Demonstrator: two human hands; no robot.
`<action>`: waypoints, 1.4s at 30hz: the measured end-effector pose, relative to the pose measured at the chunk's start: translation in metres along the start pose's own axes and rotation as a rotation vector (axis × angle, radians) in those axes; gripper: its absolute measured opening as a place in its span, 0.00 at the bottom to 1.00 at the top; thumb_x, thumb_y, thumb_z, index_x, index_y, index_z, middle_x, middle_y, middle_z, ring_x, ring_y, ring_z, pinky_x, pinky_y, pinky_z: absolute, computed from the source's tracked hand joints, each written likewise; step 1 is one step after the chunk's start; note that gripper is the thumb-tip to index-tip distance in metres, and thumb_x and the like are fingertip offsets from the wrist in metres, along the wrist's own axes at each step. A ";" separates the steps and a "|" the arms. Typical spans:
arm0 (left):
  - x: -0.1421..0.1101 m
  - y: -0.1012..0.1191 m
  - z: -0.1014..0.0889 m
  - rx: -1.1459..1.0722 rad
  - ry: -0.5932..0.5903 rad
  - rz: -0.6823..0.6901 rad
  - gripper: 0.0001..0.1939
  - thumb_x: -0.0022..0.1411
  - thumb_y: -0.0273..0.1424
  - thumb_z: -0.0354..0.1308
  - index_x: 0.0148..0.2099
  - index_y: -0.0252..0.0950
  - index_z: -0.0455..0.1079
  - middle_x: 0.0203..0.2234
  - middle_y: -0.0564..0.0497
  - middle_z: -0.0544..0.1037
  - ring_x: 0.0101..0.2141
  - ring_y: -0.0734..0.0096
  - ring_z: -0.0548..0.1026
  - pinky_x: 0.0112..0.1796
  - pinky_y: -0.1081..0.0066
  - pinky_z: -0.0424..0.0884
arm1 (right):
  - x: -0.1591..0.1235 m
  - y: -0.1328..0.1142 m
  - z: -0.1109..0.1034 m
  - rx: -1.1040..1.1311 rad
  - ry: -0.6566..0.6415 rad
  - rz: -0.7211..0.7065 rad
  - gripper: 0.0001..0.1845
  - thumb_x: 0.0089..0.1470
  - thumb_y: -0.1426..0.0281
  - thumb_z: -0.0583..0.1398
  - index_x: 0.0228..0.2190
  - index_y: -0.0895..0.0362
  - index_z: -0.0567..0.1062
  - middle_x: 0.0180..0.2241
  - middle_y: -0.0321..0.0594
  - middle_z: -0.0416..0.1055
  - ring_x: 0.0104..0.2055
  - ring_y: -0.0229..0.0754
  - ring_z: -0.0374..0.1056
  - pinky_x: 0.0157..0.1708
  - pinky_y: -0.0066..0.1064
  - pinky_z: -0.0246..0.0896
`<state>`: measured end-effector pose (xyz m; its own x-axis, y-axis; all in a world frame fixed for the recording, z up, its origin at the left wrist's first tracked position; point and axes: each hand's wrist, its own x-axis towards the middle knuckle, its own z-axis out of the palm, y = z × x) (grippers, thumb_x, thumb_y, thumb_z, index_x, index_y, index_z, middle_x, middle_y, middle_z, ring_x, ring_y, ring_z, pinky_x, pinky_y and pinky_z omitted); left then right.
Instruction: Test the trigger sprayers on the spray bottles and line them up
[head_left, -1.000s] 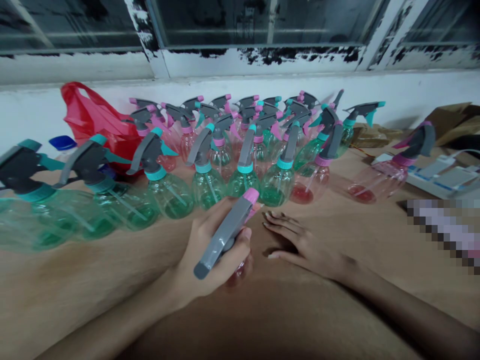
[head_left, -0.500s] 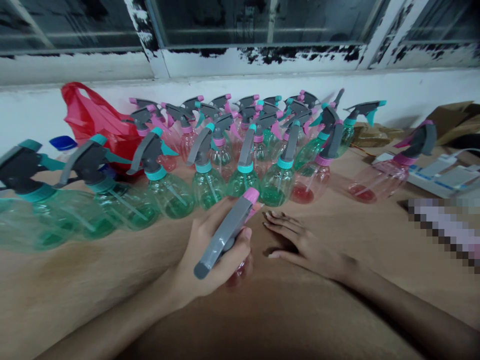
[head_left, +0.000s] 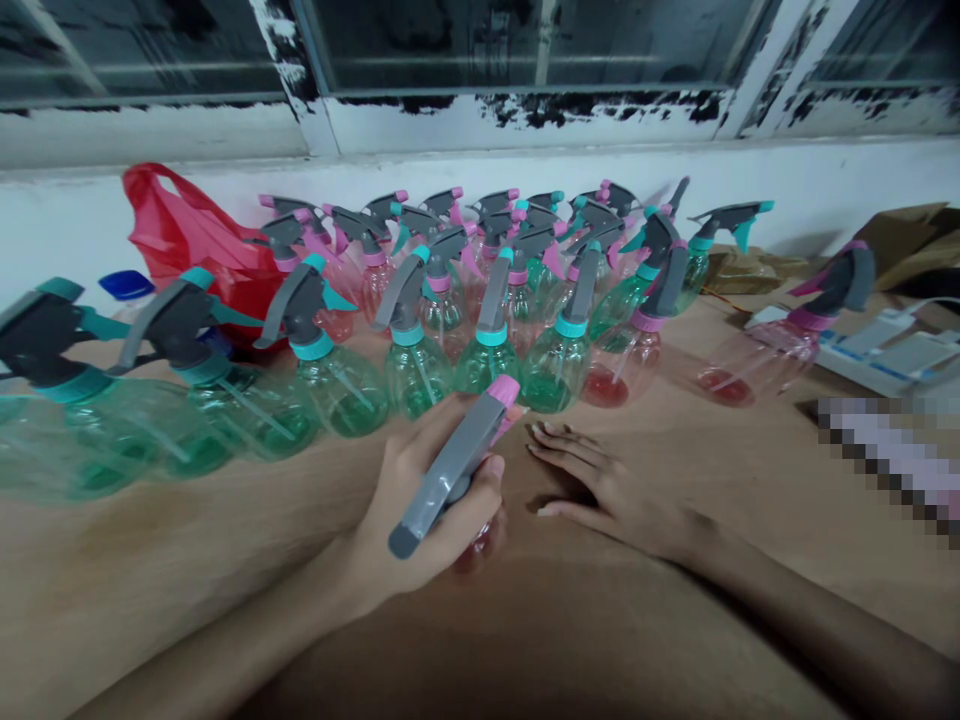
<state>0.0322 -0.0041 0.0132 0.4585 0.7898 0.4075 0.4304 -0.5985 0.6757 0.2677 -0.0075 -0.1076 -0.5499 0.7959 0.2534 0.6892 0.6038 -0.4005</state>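
Note:
My left hand (head_left: 427, 500) is wrapped round a pink spray bottle (head_left: 457, 465) with a grey trigger head and a pink nozzle. The nozzle points away from me, and the fingers hide most of the bottle's body. To its right, my right hand (head_left: 600, 485) lies on the wooden table (head_left: 652, 640), palm down, fingers stretched out and holding nothing. Just beyond the hands stand a green spray bottle (head_left: 555, 375) with a teal collar and a pink spray bottle (head_left: 622, 365), each with some liquid-coloured base.
Several more green spray bottles (head_left: 341, 390) line the left side, with pink and green ones packed behind. A red plastic bag (head_left: 202, 250) stands back left. At right are another pink spray bottle (head_left: 772, 350), a white power strip (head_left: 877, 350) and brown paper packaging (head_left: 907, 240).

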 end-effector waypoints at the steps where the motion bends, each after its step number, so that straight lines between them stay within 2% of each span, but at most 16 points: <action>1: 0.000 0.000 0.000 -0.004 -0.003 0.011 0.16 0.55 0.27 0.50 0.45 0.44 0.69 0.32 0.52 0.75 0.30 0.69 0.75 0.35 0.69 0.73 | 0.000 0.000 0.000 0.007 0.001 0.000 0.36 0.54 0.55 0.56 0.60 0.51 0.52 0.61 0.41 0.52 0.63 0.47 0.47 0.59 0.48 0.48; 6: 0.000 0.002 -0.001 0.000 -0.026 0.016 0.16 0.55 0.26 0.50 0.45 0.43 0.69 0.31 0.51 0.74 0.32 0.67 0.74 0.36 0.68 0.73 | 0.000 0.000 0.000 0.019 -0.002 -0.004 0.37 0.53 0.55 0.56 0.60 0.51 0.51 0.61 0.41 0.52 0.63 0.47 0.47 0.59 0.49 0.48; 13: 0.001 0.003 -0.006 0.021 -0.077 -0.030 0.07 0.53 0.26 0.52 0.35 0.43 0.66 0.27 0.53 0.74 0.25 0.69 0.73 0.30 0.70 0.73 | -0.001 -0.002 0.000 0.022 0.009 0.000 0.37 0.54 0.55 0.56 0.60 0.49 0.50 0.61 0.41 0.52 0.63 0.48 0.47 0.59 0.50 0.48; 20: 0.000 -0.001 -0.007 0.028 -0.114 0.007 0.04 0.57 0.28 0.50 0.35 0.42 0.64 0.26 0.53 0.72 0.26 0.68 0.74 0.30 0.69 0.72 | 0.000 -0.001 0.000 0.011 0.008 -0.001 0.36 0.54 0.55 0.56 0.60 0.50 0.51 0.61 0.41 0.53 0.63 0.47 0.47 0.59 0.49 0.48; 26: 0.002 0.001 -0.004 -0.058 -0.044 -0.014 0.12 0.53 0.25 0.51 0.40 0.44 0.68 0.33 0.52 0.75 0.32 0.66 0.75 0.36 0.67 0.72 | 0.000 -0.002 -0.002 0.033 0.009 0.005 0.36 0.53 0.55 0.57 0.60 0.50 0.52 0.61 0.40 0.53 0.62 0.48 0.48 0.59 0.49 0.49; 30: 0.004 0.002 -0.004 -0.060 -0.039 -0.014 0.16 0.52 0.24 0.51 0.42 0.45 0.70 0.32 0.52 0.75 0.33 0.66 0.75 0.37 0.67 0.73 | 0.000 -0.003 -0.002 0.025 0.008 0.008 0.36 0.53 0.55 0.56 0.60 0.50 0.52 0.61 0.40 0.53 0.63 0.48 0.47 0.59 0.49 0.49; 42: 0.000 0.000 -0.002 -0.071 -0.031 -0.004 0.17 0.52 0.25 0.51 0.44 0.43 0.70 0.32 0.50 0.74 0.32 0.66 0.74 0.36 0.67 0.72 | 0.001 -0.004 -0.003 0.028 0.010 0.009 0.37 0.53 0.55 0.56 0.60 0.50 0.51 0.61 0.41 0.54 0.62 0.47 0.48 0.59 0.49 0.49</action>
<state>0.0308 -0.0039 0.0149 0.4807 0.7872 0.3863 0.3770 -0.5833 0.7194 0.2663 -0.0092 -0.1028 -0.5391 0.8015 0.2589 0.6802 0.5955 -0.4273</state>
